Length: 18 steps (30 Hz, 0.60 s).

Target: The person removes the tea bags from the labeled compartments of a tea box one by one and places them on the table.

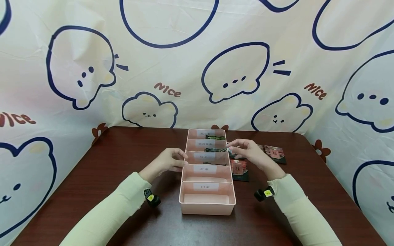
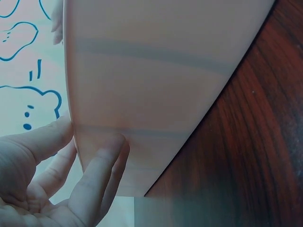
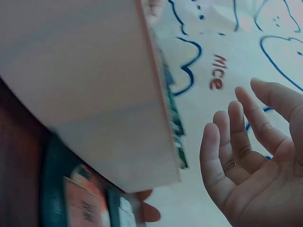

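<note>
A pale pink divided box point(image 1: 207, 208) stands lengthwise on the table, its several compartments carrying white labels with Chinese tea names. My left hand point(image 1: 168, 160) holds the box's left side; in the left wrist view, fingertips point(image 2: 113, 146) press the outer wall and others meet the rim. Close to the right rim hovers my right hand point(image 1: 250, 153), fingers loosely bent and nothing in them. Green tea packets point(image 1: 215, 150) stick up from the far compartments, and the top of one shows in the middle. The two nearest compartments hold nothing.
Right of the box lies a dark tea packet point(image 1: 239, 169) with a red label. More packets point(image 1: 275, 153) lie farther back on the brown table point(image 1: 123, 191). A cartoon-printed cloth point(image 1: 191, 68) surrounds the table at the back and sides.
</note>
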Available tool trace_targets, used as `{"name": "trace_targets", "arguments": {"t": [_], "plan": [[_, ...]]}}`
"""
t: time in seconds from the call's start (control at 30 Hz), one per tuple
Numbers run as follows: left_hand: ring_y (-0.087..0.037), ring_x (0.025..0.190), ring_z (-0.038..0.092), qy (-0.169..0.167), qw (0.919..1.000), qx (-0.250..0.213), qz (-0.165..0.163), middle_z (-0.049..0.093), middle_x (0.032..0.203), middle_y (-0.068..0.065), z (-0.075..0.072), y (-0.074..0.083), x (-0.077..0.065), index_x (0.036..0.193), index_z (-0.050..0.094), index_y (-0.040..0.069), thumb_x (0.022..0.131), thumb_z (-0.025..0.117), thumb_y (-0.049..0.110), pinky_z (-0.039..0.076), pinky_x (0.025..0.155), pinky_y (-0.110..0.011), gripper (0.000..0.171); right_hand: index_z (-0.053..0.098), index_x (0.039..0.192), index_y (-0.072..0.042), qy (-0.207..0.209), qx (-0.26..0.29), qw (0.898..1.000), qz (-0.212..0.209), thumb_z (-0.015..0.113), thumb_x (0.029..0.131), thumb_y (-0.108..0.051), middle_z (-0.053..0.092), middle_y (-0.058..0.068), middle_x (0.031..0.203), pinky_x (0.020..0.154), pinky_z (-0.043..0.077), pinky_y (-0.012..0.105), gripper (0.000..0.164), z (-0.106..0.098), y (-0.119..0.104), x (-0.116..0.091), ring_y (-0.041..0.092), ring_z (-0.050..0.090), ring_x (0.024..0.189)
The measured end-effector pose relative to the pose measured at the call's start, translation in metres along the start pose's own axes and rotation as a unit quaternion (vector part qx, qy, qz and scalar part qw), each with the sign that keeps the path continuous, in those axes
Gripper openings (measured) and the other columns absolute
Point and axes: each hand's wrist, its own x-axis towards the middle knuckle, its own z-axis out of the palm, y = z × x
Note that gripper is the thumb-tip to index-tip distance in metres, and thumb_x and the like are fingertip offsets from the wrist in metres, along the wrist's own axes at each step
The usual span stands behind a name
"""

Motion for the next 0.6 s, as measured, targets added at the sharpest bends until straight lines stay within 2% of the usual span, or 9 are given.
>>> {"name": "trace_targets", "arguments": {"t": [0.17, 0.33, 0.43, 0.53, 0.6], "plan": [[-0.020, 0.081, 0.066, 0.002, 1.0000, -0.003, -0.001, 0.060, 0.102, -0.015, 0.001, 0.000, 0.000, 0.109, 0.063, -0.001, 0.085, 0.073, 0.005, 0.060, 0.079, -0.042, 0.026, 0.063, 0.120, 0.001, -0.030, -0.018, 0.999, 0.012, 0.064, 0.094, -0.031, 0.060, 0.019, 0.123, 0.083, 0.057, 0.044, 0.041, 0.013, 0.007, -0.001, 0.036, 0.060, 0.099], [-0.020, 0.081, 0.066, -0.001, 1.0000, -0.004, 0.006, 0.060, 0.102, -0.016, 0.001, 0.000, -0.001, 0.109, 0.062, -0.002, 0.086, 0.072, 0.005, 0.060, 0.079, -0.043, 0.026, 0.063, 0.119, 0.001, -0.047, -0.029, 0.998, 0.025, 0.066, 0.092, -0.029, 0.064, 0.015, 0.102, 0.078, 0.057, 0.046, 0.040, 0.018, 0.014, -0.001, 0.034, 0.060, 0.084], [-0.020, 0.081, 0.066, -0.001, 1.0000, -0.004, 0.008, 0.060, 0.102, -0.016, 0.001, 0.000, -0.002, 0.108, 0.062, -0.002, 0.086, 0.072, 0.005, 0.060, 0.079, -0.043, 0.026, 0.065, 0.117, 0.001, -0.050, -0.044, 0.997, 0.027, 0.068, 0.091, -0.027, 0.063, 0.010, 0.091, 0.066, 0.056, 0.038, 0.038, 0.020, 0.018, 0.000, 0.030, 0.058, 0.076], [-0.020, 0.081, 0.067, 0.000, 1.0000, -0.001, 0.008, 0.060, 0.102, -0.016, 0.001, 0.000, -0.002, 0.108, 0.063, -0.002, 0.086, 0.072, 0.005, 0.060, 0.079, -0.043, 0.026, 0.067, 0.114, 0.000, -0.052, -0.056, 0.997, 0.021, 0.070, 0.090, -0.023, 0.058, 0.006, 0.083, 0.051, 0.046, 0.030, 0.034, 0.022, 0.021, 0.002, 0.020, 0.052, 0.065], [-0.021, 0.081, 0.067, 0.001, 1.0000, 0.000, 0.007, 0.060, 0.102, -0.016, 0.001, 0.000, -0.002, 0.109, 0.063, -0.002, 0.086, 0.072, 0.005, 0.060, 0.079, -0.042, 0.026, 0.068, 0.112, 0.000, -0.051, -0.060, 0.997, 0.017, 0.071, 0.089, -0.021, 0.054, 0.004, 0.081, 0.046, 0.039, 0.027, 0.031, 0.023, 0.022, 0.002, 0.015, 0.046, 0.061]]}}
